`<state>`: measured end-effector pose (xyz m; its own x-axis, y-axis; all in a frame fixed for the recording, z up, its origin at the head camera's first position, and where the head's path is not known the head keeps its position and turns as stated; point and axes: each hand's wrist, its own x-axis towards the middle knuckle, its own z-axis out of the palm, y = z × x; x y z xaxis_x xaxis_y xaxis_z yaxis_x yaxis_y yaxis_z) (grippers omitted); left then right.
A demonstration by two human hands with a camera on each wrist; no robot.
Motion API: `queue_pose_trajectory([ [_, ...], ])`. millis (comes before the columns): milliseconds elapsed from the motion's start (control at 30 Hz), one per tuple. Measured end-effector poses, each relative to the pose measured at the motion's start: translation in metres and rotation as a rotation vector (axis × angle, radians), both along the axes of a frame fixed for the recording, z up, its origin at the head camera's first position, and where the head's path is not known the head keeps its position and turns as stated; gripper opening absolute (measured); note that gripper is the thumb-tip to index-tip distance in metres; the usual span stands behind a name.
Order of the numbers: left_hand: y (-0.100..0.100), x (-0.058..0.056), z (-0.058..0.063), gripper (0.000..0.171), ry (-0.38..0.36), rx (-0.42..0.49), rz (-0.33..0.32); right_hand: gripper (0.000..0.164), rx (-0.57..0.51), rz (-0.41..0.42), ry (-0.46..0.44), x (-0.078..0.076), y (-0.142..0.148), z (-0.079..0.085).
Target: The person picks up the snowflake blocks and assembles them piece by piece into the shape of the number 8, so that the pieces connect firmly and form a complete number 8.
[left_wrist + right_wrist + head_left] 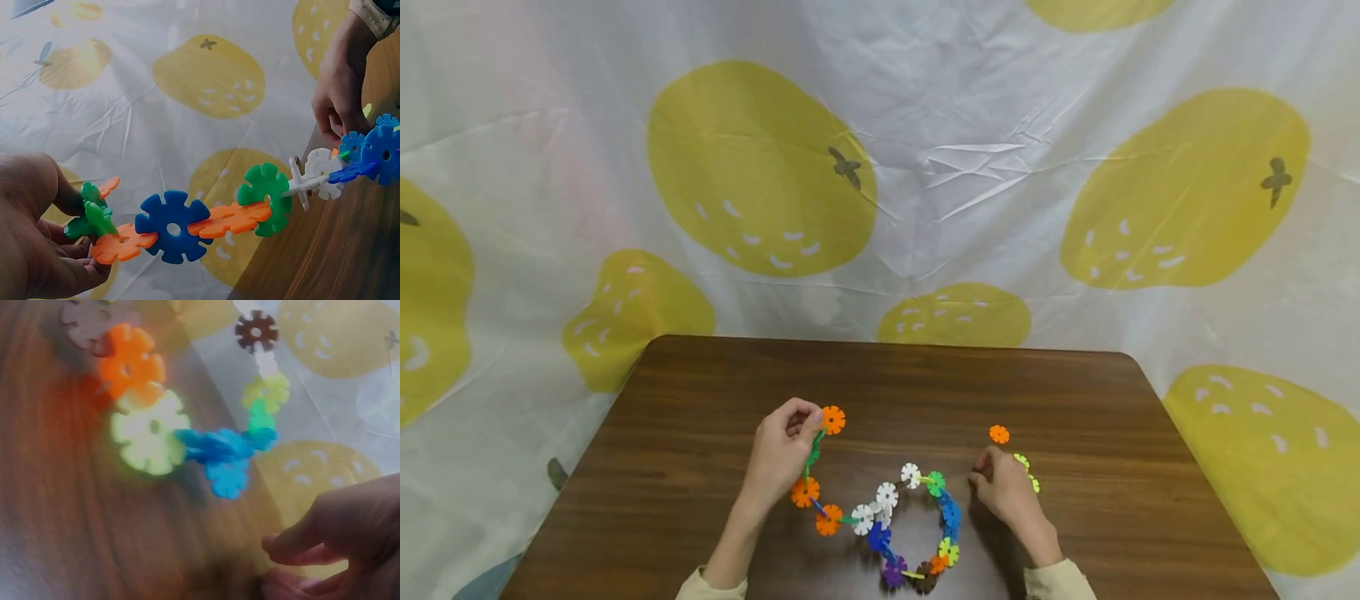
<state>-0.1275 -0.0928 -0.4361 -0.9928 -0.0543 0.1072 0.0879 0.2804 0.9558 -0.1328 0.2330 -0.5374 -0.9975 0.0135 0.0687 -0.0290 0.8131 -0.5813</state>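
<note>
Toothed plastic snowflake discs, slotted together in many colours, form a chain (828, 520) that runs into a closed ring (951, 515). My left hand (781, 450) pinches the chain's far left end, by the green and orange discs; the fingers partly cover them in the left wrist view. On the right, my right hand (1006, 490) hovers low beside some yellow-green discs (1022, 461), with a loose orange disc (999, 434) just beyond its fingers. The right wrist view shows its thumb and fingers (294, 547) loosely bent and apart, with nothing visible between them.
A dark wooden table (917, 383) lies under everything, its far edge meeting a white cloth (970, 167) printed with yellow fruit. The ring sits between the two hands, near the front.
</note>
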Motion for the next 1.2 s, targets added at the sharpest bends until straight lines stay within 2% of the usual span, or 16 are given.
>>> queue_pose_trajectory([
  [100,0.0,0.0,-0.001,0.013,0.001,-0.008,-0.001,0.017,0.013,0.009,-0.063,0.005,0.009,0.01],
  [267,-0.001,-0.001,-0.002,0.012,0.011,-0.011,-0.002,0.033,0.087,0.086,-0.291,0.026,0.023,0.024],
  [367,0.0,-0.002,-0.003,0.011,0.016,-0.012,-0.004,0.044,0.133,0.134,-0.378,0.037,0.022,0.026],
  [467,0.001,-0.003,-0.003,0.011,0.016,-0.011,-0.009,0.042,0.157,0.144,-0.369,0.043,0.018,0.023],
  [700,0.006,-0.003,-0.001,0.01,0.018,-0.001,-0.034,0.029,0.115,0.083,-0.313,0.043,0.015,0.018],
  [867,0.006,-0.002,0.0,0.01,0.021,0.003,-0.051,0.022,0.118,0.042,-0.189,0.037,0.015,0.01],
  [1000,0.005,-0.002,0.0,0.01,0.028,-0.01,-0.055,0.024,0.135,0.028,-0.104,0.036,0.017,0.005],
  [1200,0.004,-0.001,0.001,0.009,0.036,-0.025,-0.069,0.029,0.117,0.036,-0.105,0.032,0.017,0.003],
])
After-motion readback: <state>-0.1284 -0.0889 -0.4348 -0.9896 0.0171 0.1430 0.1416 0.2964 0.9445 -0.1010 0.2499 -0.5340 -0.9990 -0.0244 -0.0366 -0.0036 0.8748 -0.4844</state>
